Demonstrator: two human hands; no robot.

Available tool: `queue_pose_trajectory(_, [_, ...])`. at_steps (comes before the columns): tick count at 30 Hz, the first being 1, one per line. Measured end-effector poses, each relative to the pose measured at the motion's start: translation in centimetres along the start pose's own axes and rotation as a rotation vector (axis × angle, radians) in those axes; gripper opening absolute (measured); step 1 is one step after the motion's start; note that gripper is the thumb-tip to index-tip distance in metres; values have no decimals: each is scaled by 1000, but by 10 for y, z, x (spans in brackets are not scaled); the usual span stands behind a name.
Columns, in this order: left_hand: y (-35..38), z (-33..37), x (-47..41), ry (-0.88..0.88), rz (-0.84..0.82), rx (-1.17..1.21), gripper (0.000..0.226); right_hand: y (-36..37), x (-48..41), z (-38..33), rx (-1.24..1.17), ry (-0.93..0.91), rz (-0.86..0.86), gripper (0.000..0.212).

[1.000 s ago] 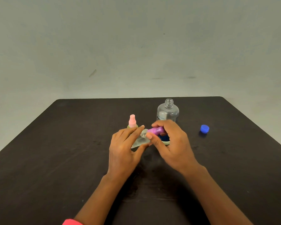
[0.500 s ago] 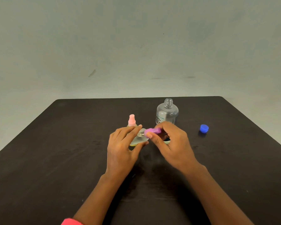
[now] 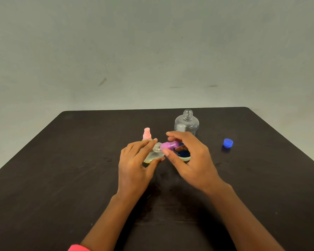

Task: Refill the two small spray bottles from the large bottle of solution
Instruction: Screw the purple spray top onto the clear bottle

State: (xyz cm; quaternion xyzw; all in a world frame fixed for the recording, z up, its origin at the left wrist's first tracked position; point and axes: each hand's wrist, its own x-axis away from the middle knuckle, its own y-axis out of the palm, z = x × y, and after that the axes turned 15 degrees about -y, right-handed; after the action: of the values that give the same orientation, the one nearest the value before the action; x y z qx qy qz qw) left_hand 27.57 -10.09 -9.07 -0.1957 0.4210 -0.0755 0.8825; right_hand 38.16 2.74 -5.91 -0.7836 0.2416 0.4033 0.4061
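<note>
- Your left hand (image 3: 134, 165) grips the tilted bottle (image 3: 153, 153) near the middle of the table (image 3: 62, 178). Your fingers curl round its clear body, and its neck leans right.
- Your right hand (image 3: 188, 160) pinches the purple top (image 3: 168, 145) between thumb and fingers. The top is at that bottle's neck; you cannot tell whether it is screwed on or loose.
- The pink bottle (image 3: 146, 134) stands upright just beyond your left fingers, with its pink top on.
- The big bottle (image 3: 187, 123) stands upright just beyond your right hand. Its neck is open, and your fingers partly hide its lower part.
- The blue cap (image 3: 227, 143) lies on the table to the right, apart from the big bottle.
- A pink sleeve (image 3: 78, 248) shows at the near edge.
</note>
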Motion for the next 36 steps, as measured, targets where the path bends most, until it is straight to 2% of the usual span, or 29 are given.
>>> queue_pose_trajectory(2, [-1,0,-1,-15,6,6,46,3,0,0,9,-54,-29,27])
queue_pose_trajectory(5, [0,0,0,-22,6,7,45,5,0,1,33,-32,-18,21])
queue_pose_trajectory(12, [-1,0,-1,-30,8,14,45,3,1,1,53,8,-17,27])
queue_pose_trajectory(16, [-1,1,-1,-31,1,25,45,3,1,1,40,2,-77,30])
queue_pose_trajectory(27, [-2,2,-1,-40,26,33,44,14,3,-3,31,16,49,26])
queue_pose_trajectory(30, [-7,5,-3,-144,55,87,44,11,0,-7,-20,41,114,34])
queue_pose_trajectory(32, [-13,6,-7,-263,99,140,48,5,-2,-5,-1,61,224,33])
queue_pose_trajectory(36, [-24,-2,-15,-558,194,222,44,-15,-3,19,212,166,386,28])
